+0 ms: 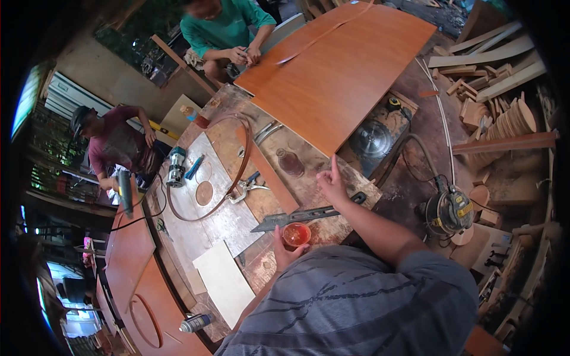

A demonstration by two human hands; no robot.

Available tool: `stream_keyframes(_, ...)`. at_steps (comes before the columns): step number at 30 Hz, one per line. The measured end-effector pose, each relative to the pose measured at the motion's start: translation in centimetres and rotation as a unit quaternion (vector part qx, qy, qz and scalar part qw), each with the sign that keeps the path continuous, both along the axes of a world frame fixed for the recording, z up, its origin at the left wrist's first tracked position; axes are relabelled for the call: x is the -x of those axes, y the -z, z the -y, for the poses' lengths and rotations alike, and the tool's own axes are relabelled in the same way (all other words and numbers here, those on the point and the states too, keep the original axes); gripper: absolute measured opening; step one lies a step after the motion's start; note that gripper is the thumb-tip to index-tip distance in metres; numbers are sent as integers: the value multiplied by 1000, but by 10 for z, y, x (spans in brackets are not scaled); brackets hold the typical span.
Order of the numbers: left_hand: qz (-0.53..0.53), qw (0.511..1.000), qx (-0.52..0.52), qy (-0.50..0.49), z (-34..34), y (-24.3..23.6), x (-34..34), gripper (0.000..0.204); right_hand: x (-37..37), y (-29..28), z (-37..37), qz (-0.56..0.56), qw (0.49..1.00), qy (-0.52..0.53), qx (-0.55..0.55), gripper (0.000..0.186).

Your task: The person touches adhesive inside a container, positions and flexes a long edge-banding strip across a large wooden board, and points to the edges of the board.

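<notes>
My left hand (286,256) holds a small round cup of orange-red liquid (296,235) low over the bench, close to my body. Raised beside the near corner of a large orange-brown wood panel (350,77), my right hand (333,185) has its index finger stretched up and nothing in its grip. Whether that fingertip touches the panel's edge, I cannot tell. Between my hands and the bench's middle lies a handsaw (285,219) with a dark blade and black handle. A clear bottle with dark contents (290,162) is near the panel.
A teal trim router (176,167), a locking clamp (246,187) and a looped brown strip (237,178) lie on the bench. A corded sander (449,212) stands right. A person in green (222,29) is at the panel's far end; another (122,139) holds a tool at left.
</notes>
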State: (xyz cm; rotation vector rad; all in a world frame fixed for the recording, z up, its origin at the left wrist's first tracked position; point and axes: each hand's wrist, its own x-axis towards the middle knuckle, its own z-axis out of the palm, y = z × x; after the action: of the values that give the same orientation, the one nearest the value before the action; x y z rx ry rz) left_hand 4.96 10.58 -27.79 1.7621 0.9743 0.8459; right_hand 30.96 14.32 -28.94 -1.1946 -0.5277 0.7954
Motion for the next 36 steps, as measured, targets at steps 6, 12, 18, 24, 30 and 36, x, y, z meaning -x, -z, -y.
stream_keyframes(6, 9, 1000, -15, -16, 0, 6, 8, 117, 9, -1, 10, -23, 998, -64, 17, 77)
stream_keyframes(12, 14, 999, -46, 11, -7, 26, 15, 116, 22, -12, 53, 150, 976, -157, -9, 53)
stream_keyframes(18, 54, 998, -7, 14, -2, 15, 20, 115, 30, -117, 70, 385, 744, -522, 158, 61)
stream_keyframes(24, 33, 999, -21, 9, -8, 8, 18, 113, 14, -82, 57, 520, 637, -559, 105, 70)
stream_keyframes(30, 39, 999, -29, 0, -7, 20, 23, 112, 6, -82, 57, 511, 636, -569, 103, 67)
stream_keyframes(36, 25, 999, -46, 3, 1, 1, 24, 112, 3, -85, 66, 582, 603, -537, 98, 68)
